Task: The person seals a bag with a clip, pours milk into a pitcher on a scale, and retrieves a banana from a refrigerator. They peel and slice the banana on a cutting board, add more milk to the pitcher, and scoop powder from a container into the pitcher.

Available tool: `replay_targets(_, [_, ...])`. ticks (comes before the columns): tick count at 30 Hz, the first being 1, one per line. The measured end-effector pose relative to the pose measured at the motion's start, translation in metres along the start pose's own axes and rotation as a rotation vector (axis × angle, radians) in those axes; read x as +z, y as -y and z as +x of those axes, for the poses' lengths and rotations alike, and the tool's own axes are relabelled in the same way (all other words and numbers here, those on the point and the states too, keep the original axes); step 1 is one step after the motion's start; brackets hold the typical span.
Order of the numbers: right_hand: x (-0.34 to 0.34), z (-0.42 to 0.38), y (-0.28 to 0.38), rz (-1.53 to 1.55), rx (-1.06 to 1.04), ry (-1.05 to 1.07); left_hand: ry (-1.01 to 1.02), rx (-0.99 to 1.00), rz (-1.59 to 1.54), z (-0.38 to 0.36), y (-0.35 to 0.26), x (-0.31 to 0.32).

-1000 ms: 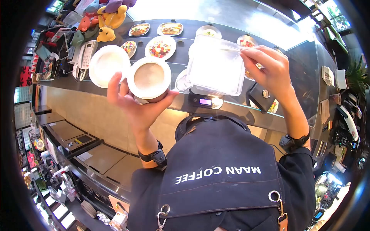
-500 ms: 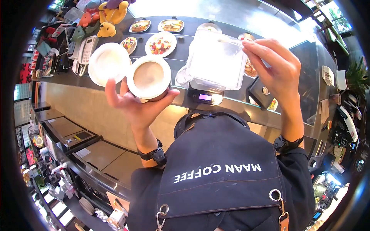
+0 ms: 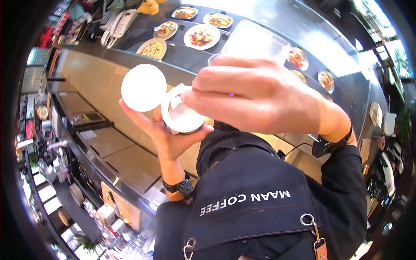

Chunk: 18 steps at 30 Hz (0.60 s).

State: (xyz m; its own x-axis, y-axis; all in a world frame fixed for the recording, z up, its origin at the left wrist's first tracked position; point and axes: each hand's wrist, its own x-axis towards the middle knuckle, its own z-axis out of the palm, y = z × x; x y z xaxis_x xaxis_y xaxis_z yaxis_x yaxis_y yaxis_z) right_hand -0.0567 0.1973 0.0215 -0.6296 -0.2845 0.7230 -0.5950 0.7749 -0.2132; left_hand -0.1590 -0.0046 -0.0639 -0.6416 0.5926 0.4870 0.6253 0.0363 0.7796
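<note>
My left hand [image 3: 167,136] is wrapped round a small white-rimmed tub [image 3: 193,125], tilted with its mouth up. A round white lid [image 3: 144,88] stands off the tub's left side, against my left fingertips. Right over the tub's mouth is my right hand [image 3: 255,93], thumb and fingers pinched together at the rim. I cannot tell what is between those fingers. Part of the tub's inside shows pale beneath them. Behind the right hand, a clear plastic container [image 3: 255,41] is partly hidden.
Several plates of food stand on the dark counter, among them a fruit-topped plate [image 3: 202,37] and an oval plate [image 3: 151,49]. A telephone [image 3: 119,27] sits at the back left. A lower counter [image 3: 117,149] with brown fronts runs along the left.
My right hand has moved left from the clear container's corner to over the tub. The tub and lid are lower and tilted differently. The whole view has turned and shifted.
</note>
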Motion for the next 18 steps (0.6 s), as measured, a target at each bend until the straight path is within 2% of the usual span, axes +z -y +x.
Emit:
replay_targets(2, [0.012,-0.001,0.010,0.018,-0.040,0.035,-0.087,-0.091,-0.090,-0.020,-0.015,-0.004])
replay_targets(4, [0.023,0.001,0.030,0.030,-0.061,0.062,-0.059,-0.050,-0.007,-0.041,-0.022,-0.014])
replay_targets(7, [0.021,0.002,0.064,0.015,-0.107,0.190,-0.101,-0.008,-0.053,-0.081,-0.028,-0.023])
replay_targets(12, [0.031,0.004,0.133,0.292,-0.078,0.356,-0.117,-0.002,-0.090,-0.160,-0.052,-0.039])
replay_targets(13, [0.037,0.004,0.149,0.346,-0.103,0.392,-0.119,-0.161,-0.154,-0.180,-0.062,-0.042])
replay_targets(15, [0.046,0.003,0.185,0.455,-0.148,0.470,-0.125,-0.237,-0.032,-0.226,-0.081,-0.053])
replay_targets(16, [0.055,-0.003,0.210,0.335,-0.154,0.549,-0.138,-0.238,0.100,-0.254,-0.093,-0.059])
replay_targets(18, [0.074,-0.011,0.265,0.372,-0.228,0.619,-0.199,-0.297,0.264,-0.324,-0.121,-0.069])
